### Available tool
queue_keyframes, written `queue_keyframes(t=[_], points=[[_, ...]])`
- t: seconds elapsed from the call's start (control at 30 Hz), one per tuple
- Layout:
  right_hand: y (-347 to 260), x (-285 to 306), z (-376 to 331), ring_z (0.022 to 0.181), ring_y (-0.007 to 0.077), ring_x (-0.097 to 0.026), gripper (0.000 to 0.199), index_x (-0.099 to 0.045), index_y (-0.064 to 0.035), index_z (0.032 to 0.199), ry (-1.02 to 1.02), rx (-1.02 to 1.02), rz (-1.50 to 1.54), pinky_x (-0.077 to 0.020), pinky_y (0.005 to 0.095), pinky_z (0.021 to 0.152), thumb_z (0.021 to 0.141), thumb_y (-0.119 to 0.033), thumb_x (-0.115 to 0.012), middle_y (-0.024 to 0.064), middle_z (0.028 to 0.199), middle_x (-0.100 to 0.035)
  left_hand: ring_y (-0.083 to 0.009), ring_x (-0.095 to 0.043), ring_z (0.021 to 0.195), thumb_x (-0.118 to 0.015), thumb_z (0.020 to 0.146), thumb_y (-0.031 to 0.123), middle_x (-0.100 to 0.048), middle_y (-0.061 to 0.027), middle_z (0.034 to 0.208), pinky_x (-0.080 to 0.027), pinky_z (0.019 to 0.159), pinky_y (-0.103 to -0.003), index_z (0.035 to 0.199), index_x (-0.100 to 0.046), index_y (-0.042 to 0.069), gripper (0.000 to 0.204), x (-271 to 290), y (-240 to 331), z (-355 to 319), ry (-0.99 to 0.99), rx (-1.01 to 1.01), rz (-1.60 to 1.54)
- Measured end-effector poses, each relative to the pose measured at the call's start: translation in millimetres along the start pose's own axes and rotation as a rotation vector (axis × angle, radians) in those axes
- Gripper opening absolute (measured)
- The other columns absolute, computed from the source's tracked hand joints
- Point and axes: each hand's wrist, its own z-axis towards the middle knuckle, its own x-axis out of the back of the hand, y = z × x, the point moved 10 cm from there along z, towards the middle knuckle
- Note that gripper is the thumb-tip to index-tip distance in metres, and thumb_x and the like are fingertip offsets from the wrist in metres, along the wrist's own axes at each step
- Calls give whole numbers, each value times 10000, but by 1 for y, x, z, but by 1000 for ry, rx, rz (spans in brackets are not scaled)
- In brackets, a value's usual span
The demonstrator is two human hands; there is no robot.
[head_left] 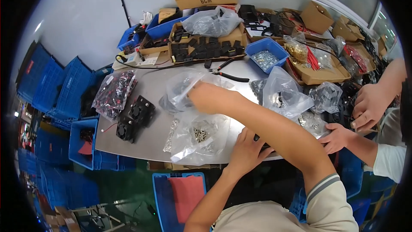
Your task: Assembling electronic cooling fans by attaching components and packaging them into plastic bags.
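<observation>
My right arm reaches across to the left over my other arm. My right hand [205, 98] is at a clear plastic bag [177, 87], and its fingertips are hidden in the bag's folds. Just below lies an opened clear bag [184, 142] with small metal fasteners [200, 135] in it. My left hand [245, 152] rests at the table's front edge, partly behind my right forearm. Its fingers are bent round a small black part [256, 137], mostly hidden. Black cooling fans [139, 111] with a thin red wire lie to the left, beside a bag of dark and red parts [115, 93].
Black-handled pliers [234, 77] lie behind my right hand. Further back are a carton of black plastic pieces [208, 49] and a blue bin of screws [265, 56]. More clear bags [285, 96] are on the right, where a co-worker's hands [337, 137] work.
</observation>
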Motion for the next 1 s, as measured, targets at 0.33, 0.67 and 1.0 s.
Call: queue_keyframes(t=[0.33,0.67,1.0], points=[[-6,81,-111,892,368,-634,371,-584,44,1122,298,-236,297,-512,402,781,854,-203,-654,198,1014,-654,-290,-546,1031,-751,743,143,-543,-147,1196,-450,869,-399,1192,-574,63,489,162,29,-86,602,216,242],[22,30,-137,807,369,-629,239,-623,29,946,281,-563,426,-485,408,688,888,-203,-624,216,845,-657,-64,-462,658,-682,865,161,-595,3,764,-382,592,-233,958,-629,-19,209,188,-68,-114,620,722,-173],[-82,41,-127,815,400,-606,183,-611,-15,969,381,1,301,-497,453,700,790,4,-582,172,933,-606,-25,-431,669,-649,896,134,-554,54,743,-348,592,-189,869,-633,9,129,191,-67,-131,759,703,-336]])
